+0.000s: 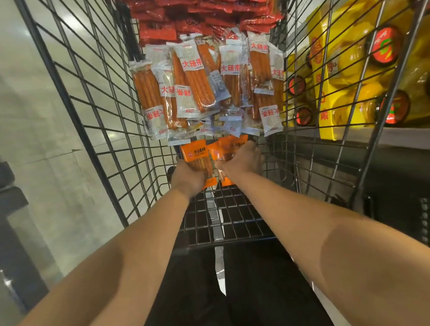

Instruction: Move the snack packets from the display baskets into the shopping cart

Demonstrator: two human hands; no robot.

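1. Both forearms are reaching into the shopping cart (84, 100).
2. Left hand (187, 178) is gripping orange snack packets (196, 155); right hand (244, 158) is clutching more.
3. White packets (199, 85) and red packets (199, 10) are lying piled in the cart beyond.

light: bright overhead, glare on floor (42, 118) | edges: wide-angle bowing | blur: soft at corners

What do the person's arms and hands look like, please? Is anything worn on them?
Both forearms are bare up to the bottom edge of the picture: no sleeves show. The left hand and the right hand wear no gloves. No watch, bracelet or ring can be seen on the visible parts. Below the arms, the legs are in black trousers.
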